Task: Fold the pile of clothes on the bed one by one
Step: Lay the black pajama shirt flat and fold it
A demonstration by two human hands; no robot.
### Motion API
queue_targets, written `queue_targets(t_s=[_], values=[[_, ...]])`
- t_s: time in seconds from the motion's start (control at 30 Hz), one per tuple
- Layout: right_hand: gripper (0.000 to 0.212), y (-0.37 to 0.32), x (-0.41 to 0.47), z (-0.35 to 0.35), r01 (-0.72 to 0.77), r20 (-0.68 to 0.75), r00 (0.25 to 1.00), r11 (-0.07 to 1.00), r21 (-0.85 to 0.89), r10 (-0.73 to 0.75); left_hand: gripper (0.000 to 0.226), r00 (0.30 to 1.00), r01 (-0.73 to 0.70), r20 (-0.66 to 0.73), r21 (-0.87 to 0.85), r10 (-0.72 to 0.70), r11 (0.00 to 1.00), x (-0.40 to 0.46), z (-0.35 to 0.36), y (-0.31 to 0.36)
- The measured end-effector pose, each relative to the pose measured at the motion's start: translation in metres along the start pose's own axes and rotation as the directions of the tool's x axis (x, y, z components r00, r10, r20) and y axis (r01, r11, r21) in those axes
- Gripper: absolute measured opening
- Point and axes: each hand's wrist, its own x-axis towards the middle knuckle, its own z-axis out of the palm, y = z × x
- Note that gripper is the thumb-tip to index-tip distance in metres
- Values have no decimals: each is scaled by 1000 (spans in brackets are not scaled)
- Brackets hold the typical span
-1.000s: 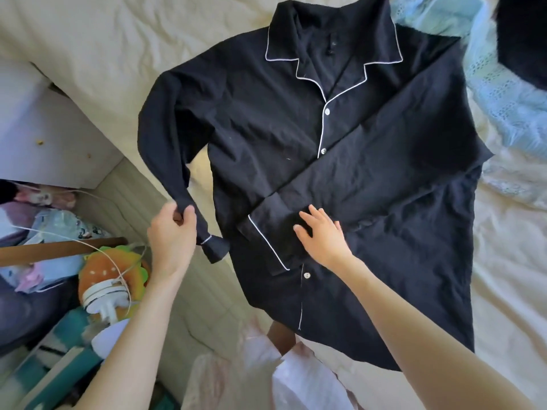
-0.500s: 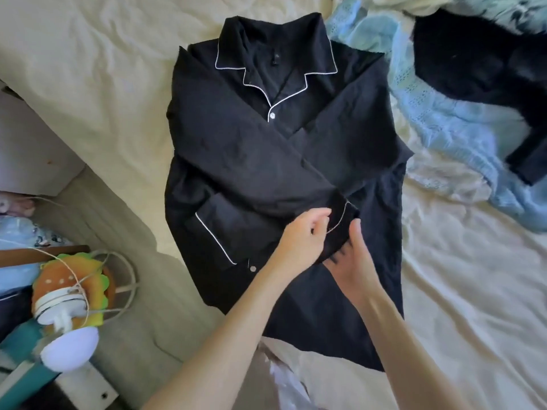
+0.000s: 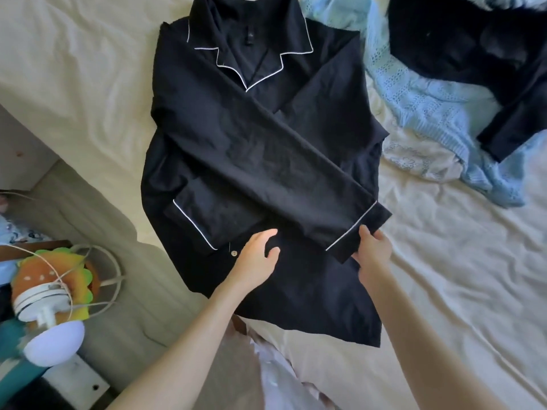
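Black pyjama shirt, flat mid-bed, both sleeves crossed, body unfolded; right hand pinching cuff, left hand loosely spread on shirt; blue knit and dark garment far right seemingly unfolded

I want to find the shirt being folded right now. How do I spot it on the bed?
Look at the cream sheet of the bed. In the middle lies a black pajama shirt with thin white piping along its collar, pocket and cuffs, both sleeves crossed over its front. Unlike the crumpled black garment and the light blue knit beside it, it lies flat, and the right hand holds its cuff.
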Motion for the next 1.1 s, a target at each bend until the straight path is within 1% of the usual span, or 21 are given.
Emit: queue_targets(t_s=[0.03, 0.07, 0.1, 0.17, 0.23, 0.3, 0.37, 0.43, 0.53, 0.67, 0.8, 0.93, 1.0, 1.03, 1.1], values=[[21, 1, 3, -4, -55, 14, 998, 998, -29, 55, 42, 1000, 10, -17, -16, -10, 1000, -1, -1, -1], [26, 2, 5, -5, -77, 22, 997, 995, -55, 79, 41, 999, 20, -32, -31, -21, 999, -2, -4, -3], [31, 0, 4, -4, -60, 16, 998, 994, -97, 62, 39, 998, 29, -47, -38, -31, 999, -3, -8, -6], [46, -8, -1, 4, 49, -42, 997, 973, -223, -60, 37, 995, 32, -93, -33, -35, 999, -6, -21, -14], [50, -17, -12, 15, 195, -53, 972, 915, -353, -228, 36, 988, 35, -150, -42, -41, 998, -9, -37, -25], [49, -27, -24, 31, 337, 12, 927, 816, -470, -376, 35, 975, 49, -213, -64, -62, 997, -12, -55, -36], [47, -38, -37, 51, 429, 105, 889, 733, -527, -445, 34, 956, 62, -283, -61, -76, 996, -13, -75, -49], [43, -49, -47, 76, 511, 224, 852, 658, -553, -474, 33, 936, 61, -343, -78, -84, 995, -13, -94, -61], [40, -68, -59, 124, 632, 408, 773, 531, -565, -485, 32, 903, 54, -420, -101, -92, 993, -2, -127, -75], [40, -103, -62, 197, 721, 556, 692, 412, -557, -460, 32, 851, 26, -521, -94, -71, 995, 31, -177, -84], [38, -147, -55, 273, 752, 587, 656, 340, -565, -475, 36, 810, -15, -586, -37, -9, 999, 74, -220, -80], [38, -182, -42, 341, 778, 605, 615, 264, -570, -506, 42, 828, -98, -554, 13, 89, 995, 115, -232, -70], [39, -194, -36, 367, 791, 630, 583, 180, -585, -514, 43, 832, -85, -548, 25, 84, 996, 131, -230, -66], [39, -200, -33, 379, 800, 644, 560, 137, -585, -521, 38, 823, -85, -562, 8, 75, 996, 137, -229, -65], [42, -211, -28, 400, 812, 663, 532, 96, -576, -527, 23, 783, -125, -619, -59, 62, 990, 141, -229, -68]])
